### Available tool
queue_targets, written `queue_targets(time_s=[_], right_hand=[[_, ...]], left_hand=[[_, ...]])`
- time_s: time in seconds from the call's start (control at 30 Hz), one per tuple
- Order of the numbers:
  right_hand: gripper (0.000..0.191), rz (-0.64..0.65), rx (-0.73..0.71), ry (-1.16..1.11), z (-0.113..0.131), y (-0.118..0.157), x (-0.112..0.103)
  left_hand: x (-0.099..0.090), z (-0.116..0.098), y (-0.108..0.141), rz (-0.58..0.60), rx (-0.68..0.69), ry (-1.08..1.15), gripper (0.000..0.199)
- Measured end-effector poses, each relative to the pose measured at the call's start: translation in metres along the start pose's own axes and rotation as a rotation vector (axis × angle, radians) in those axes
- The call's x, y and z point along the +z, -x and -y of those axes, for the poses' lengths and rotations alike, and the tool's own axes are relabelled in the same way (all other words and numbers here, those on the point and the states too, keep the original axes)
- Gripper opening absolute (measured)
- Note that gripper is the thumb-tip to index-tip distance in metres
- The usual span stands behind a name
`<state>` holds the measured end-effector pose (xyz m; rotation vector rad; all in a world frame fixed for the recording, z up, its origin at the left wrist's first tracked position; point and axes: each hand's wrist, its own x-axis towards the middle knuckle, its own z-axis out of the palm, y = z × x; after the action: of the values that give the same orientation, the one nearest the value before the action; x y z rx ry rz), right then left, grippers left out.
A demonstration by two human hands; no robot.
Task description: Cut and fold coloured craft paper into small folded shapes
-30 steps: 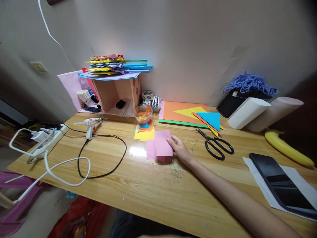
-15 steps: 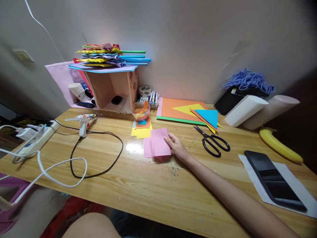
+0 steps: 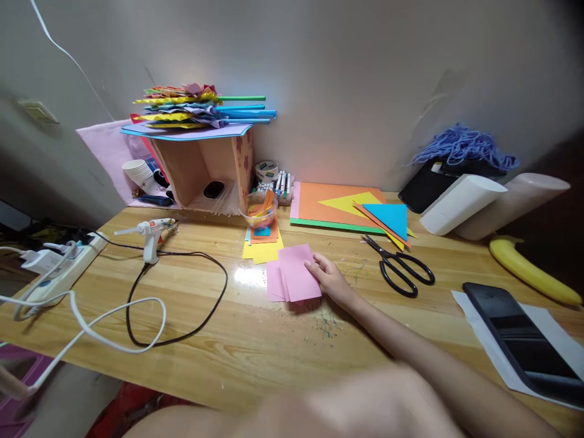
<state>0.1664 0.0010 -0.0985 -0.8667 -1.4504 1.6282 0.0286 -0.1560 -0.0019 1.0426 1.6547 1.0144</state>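
Observation:
My right hand (image 3: 333, 280) pinches a pink paper sheet (image 3: 300, 272) at its right edge, thumb on top, just above the table. More pink paper (image 3: 275, 283) shows beneath and to the left of it; whether the hand grips those pieces too is unclear. At the bottom, a blurred patch of skin, seemingly my left hand (image 3: 374, 398), sits low and close to the camera; its fingers are smeared by motion. Yellow paper (image 3: 262, 250) with orange and blue pieces lies just behind the pink sheets. Black-handled scissors (image 3: 401, 267) rest right of my right hand.
On the left are a white glue gun (image 3: 150, 240) with a looped black cord and a power strip (image 3: 64, 277). Behind stand a cardboard box (image 3: 196, 170) and a clear bowl (image 3: 258, 213). Coloured card (image 3: 328, 207), a phone (image 3: 524, 334) and a banana (image 3: 533, 271) lie rightward.
A blurred patch of skin, seemingly my left hand, has come in at the bottom. My right hand keeps its hold on the pink sheet. The whole view has shifted slightly.

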Motion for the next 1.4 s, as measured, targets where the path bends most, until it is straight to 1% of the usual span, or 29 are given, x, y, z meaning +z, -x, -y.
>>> queue_targets(time_s=[0.07,0.1,0.13,0.17,0.2,0.23,0.27,0.3,0.33,0.4,0.43,0.5,0.6,0.67,0.87,1.0,1.07,1.23,1.4], right_hand=[[0.027,-0.026,-0.001,-0.017,0.003,0.000,0.001],[0.027,-0.047,-0.001,-0.027,0.004,0.000,0.001],[0.027,-0.070,0.001,-0.036,0.005,0.000,0.001],[0.027,-0.093,0.001,-0.044,0.006,0.000,0.001],[0.028,-0.111,0.001,-0.053,0.006,-0.001,0.001],[0.028,-0.119,0.003,-0.063,0.006,-0.001,0.000],[0.029,-0.117,0.003,-0.070,0.005,-0.001,0.000],[0.029,-0.107,0.003,-0.071,0.004,-0.002,0.000],[0.028,-0.093,0.002,-0.065,0.003,-0.002,-0.001],[0.027,-0.074,-0.004,-0.018,0.001,-0.001,-0.001],[0.026,-0.076,-0.010,0.029,0.000,0.000,-0.001],[0.024,-0.093,-0.027,0.157,0.001,0.002,-0.001],[0.023,-0.102,-0.049,0.325,0.005,0.005,0.001],[0.022,-0.093,-0.051,0.375,0.007,0.007,0.002],[0.019,-0.107,-0.037,0.459,0.007,0.010,0.007],[0.018,-0.109,-0.025,0.498,0.007,0.012,0.009],[0.019,-0.096,-0.035,0.479,0.007,0.013,0.009],[0.029,-0.067,-0.067,0.426,0.008,0.013,0.006],[0.038,-0.050,-0.111,0.561,0.006,0.012,0.005]], left_hand=[[-0.002,-0.012,-0.033,-0.022,0.084,0.024,0.057],[-0.001,-0.015,-0.052,-0.058,0.164,0.035,0.053],[0.001,-0.016,-0.072,-0.112,0.253,0.044,0.044],[0.004,-0.014,-0.091,-0.166,0.325,0.053,0.035],[0.007,-0.009,-0.109,-0.197,0.356,0.064,0.033],[0.011,-0.003,-0.124,-0.219,0.366,0.067,0.035],[0.015,0.006,-0.136,-0.139,0.265,0.087,0.037],[0.019,0.014,-0.145,-0.025,0.167,0.105,0.038],[0.024,0.023,-0.149,0.086,0.122,0.118,0.040],[0.031,0.035,-0.150,0.219,0.112,0.148,0.040],[0.033,0.038,-0.147,0.252,0.126,0.162,0.040],[0.037,0.041,-0.139,0.267,0.157,0.182,0.038],[0.040,0.041,-0.131,0.254,0.174,0.188,0.041],[0.040,0.041,-0.128,0.251,0.184,0.191,0.043],[0.042,0.043,-0.124,0.229,0.259,0.202,0.040],[0.042,0.045,-0.124,0.214,0.268,0.188,0.038],[0.042,0.046,-0.125,0.195,0.253,0.189,0.038],[0.040,0.047,-0.129,0.115,0.201,0.219,0.038],[0.036,0.045,-0.131,0.117,0.207,0.207,0.037]])
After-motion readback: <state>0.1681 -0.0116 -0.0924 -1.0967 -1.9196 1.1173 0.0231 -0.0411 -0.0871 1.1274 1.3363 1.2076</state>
